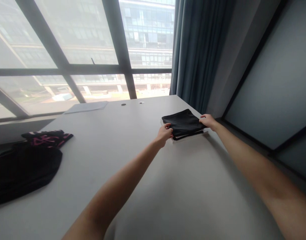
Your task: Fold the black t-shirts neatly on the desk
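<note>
A folded black garment lies at the right side of the white table, its near edge lifted slightly. My left hand pinches its near left corner. On the opposite side, my right hand grips the right edge between thumb and fingers. Beneath the garment, another dark layer and a thin white flat thing stick out along the front; I cannot make out what the white thing is.
On the left of the white table lie a black cloth heap and a black item with pink markings. White sheets lie at the far edge. Behind stand windows and a blue curtain; a grey panel wall is at right.
</note>
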The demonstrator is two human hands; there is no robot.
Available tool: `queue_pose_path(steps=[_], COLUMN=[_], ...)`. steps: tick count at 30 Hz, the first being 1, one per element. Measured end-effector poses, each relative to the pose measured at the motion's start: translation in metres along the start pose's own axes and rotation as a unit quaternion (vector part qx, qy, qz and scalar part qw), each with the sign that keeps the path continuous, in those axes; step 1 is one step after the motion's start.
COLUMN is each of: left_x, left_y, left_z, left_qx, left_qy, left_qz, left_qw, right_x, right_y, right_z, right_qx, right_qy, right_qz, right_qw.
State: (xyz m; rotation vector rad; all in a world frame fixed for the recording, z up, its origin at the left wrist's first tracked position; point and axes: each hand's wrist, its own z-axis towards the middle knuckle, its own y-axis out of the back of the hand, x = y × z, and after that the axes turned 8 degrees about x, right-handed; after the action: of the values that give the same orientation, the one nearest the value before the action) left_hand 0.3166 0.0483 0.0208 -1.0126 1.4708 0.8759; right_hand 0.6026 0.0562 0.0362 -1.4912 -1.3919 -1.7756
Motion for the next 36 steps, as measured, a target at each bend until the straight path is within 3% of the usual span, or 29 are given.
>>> queue_pose_path(steps=[6,13,18,26,29,32,34,36], left_x=[-0.021,-0.010,-0.008,-0.002,-0.009,-0.011,-0.006,-0.001], left_y=[0.027,0.029,0.025,0.032,0.028,0.009,-0.007,-0.020], left_z=[0.036,0.074,0.084,0.083,0.075,0.062,0.054,0.047], left_qx=[-0.037,-0.087,-0.110,-0.109,-0.117,-0.064,-0.004,0.039], left_qy=[0.025,-0.058,-0.119,-0.123,-0.151,-0.214,-0.223,-0.196], left_qz=[0.045,0.105,0.162,0.225,0.257,0.337,0.414,0.465], left_qw=[0.998,0.989,0.973,0.960,0.947,0.915,0.883,0.863], right_x=[0.021,0.027,0.018,0.003,0.008,0.013,0.014,0.013], right_y=[-0.012,-0.016,-0.012,-0.008,-0.006,-0.016,-0.029,-0.042], right_z=[0.011,0.026,0.034,0.033,0.030,0.023,0.015,0.006], right_qx=[-0.008,0.030,0.033,0.014,-0.032,-0.051,0.001,0.070], right_qy=[0.003,-0.017,0.008,0.024,0.065,0.214,0.304,0.303], right_qz=[-0.010,0.034,0.054,0.002,-0.027,-0.112,-0.205,-0.282], right_qw=[1.000,0.999,0.998,1.000,0.997,0.969,0.930,0.908])
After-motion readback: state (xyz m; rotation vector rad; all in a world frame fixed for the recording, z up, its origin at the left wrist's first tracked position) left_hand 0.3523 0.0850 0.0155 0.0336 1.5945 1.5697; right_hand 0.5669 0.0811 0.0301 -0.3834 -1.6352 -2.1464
